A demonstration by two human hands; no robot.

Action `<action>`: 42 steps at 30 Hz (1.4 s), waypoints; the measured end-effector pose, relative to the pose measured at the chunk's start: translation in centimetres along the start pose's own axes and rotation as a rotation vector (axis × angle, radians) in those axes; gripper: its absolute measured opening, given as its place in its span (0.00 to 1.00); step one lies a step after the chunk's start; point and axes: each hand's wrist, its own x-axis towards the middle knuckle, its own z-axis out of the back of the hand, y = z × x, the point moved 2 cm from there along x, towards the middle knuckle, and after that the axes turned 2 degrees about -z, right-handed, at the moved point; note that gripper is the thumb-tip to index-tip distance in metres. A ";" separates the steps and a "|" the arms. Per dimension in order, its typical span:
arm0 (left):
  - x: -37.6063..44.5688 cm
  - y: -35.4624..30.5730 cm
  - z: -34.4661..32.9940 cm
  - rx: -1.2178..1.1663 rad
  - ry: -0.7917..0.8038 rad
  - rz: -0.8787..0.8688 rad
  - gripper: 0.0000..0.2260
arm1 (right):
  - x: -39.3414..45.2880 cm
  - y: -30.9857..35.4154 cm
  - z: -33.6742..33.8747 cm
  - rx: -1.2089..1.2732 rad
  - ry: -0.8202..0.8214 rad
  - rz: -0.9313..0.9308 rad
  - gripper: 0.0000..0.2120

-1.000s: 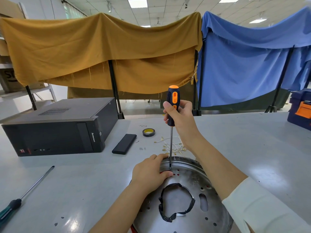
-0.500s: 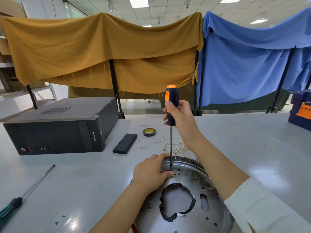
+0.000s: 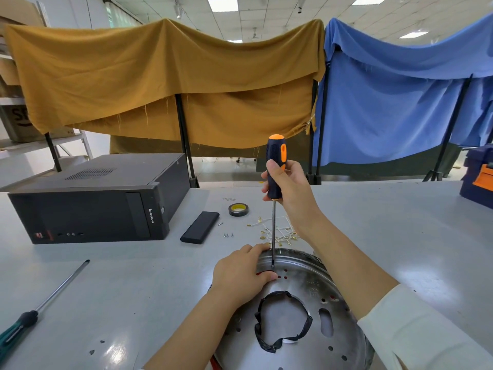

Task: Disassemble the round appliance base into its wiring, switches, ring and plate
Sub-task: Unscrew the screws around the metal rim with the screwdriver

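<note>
Shiny steel forms the round plate (image 3: 301,295) lying nearest on the grey table (image 3: 133,289), dished, punched with small holes and one slot, its large central opening edged with a ragged black band (image 3: 280,321). The left hand (image 3: 241,273) presses flat on the plate's far-left rim, fingers curled over the edge. The right hand (image 3: 289,186) is wrapped tight round the black-and-orange handle of a screwdriver (image 3: 273,209) held upright, its thin shaft ending at the rim just beside the left fingertips. A green-handled screwdriver (image 3: 40,305) lies well to the left. Beyond the plate lie pale wires with brass ends (image 3: 280,232), loose screws (image 3: 228,235), a flat black block (image 3: 200,227) and a roll of black tape (image 3: 238,209). Farther left sits a boxy black computer (image 3: 98,198) marked "lenovo". Mustard cloth (image 3: 165,81) and blue cloth (image 3: 400,97) hang behind.
</note>
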 end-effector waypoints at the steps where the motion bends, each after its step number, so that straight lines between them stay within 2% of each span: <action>1: 0.0 0.0 0.0 0.002 0.002 0.000 0.25 | 0.0 0.0 0.0 0.017 0.006 -0.006 0.07; 4: -0.1 -0.1 0.1 0.001 0.005 0.001 0.25 | 0.1 -0.1 0.1 0.063 0.010 -0.006 0.06; 8: -0.4 -0.2 0.4 -0.042 -0.014 0.006 0.18 | 0.0 -0.1 0.1 -0.026 -0.033 0.034 0.15; 13: -0.3 -0.3 0.3 -0.021 0.024 0.021 0.17 | 0.0 -0.1 0.2 -0.019 0.004 0.002 0.04; 16: 0.0 -0.4 0.3 -0.033 0.054 0.027 0.18 | 0.2 -0.1 0.3 0.028 0.019 -0.026 0.04; 21: 0.9 -0.5 1.1 -0.044 0.245 0.036 0.20 | 0.2 -0.3 0.5 -0.118 -0.053 0.006 0.18; 24: 1.6 -0.7 1.9 0.057 0.345 0.061 0.18 | 0.2 -0.4 0.5 -0.130 -0.061 0.010 0.16; 29: 2.1 -1.9 1.5 0.135 0.210 0.027 0.13 | -0.1 -0.2 0.5 -0.033 0.022 -0.034 0.05; 32: 2.1 -2.2 0.8 0.078 0.125 0.028 0.11 | -0.1 -0.2 0.5 0.032 0.028 -0.040 0.04; 33: 2.1 -2.1 0.6 0.059 0.104 0.027 0.10 | -0.1 -0.3 0.5 0.007 0.015 -0.030 0.07; 36: 2.0 -1.8 0.4 0.003 0.055 0.019 0.09 | -0.2 -0.5 0.9 -0.115 -0.030 0.013 0.18; 39: 1.9 -1.6 0.3 0.023 0.011 -0.016 0.08 | 0.0 -0.4 1.5 -0.262 -0.048 0.040 0.12; 42: 1.8 -1.4 0.1 0.041 -0.022 -0.038 0.08 | 0.5 0.4 2.5 -0.610 -0.020 0.015 0.07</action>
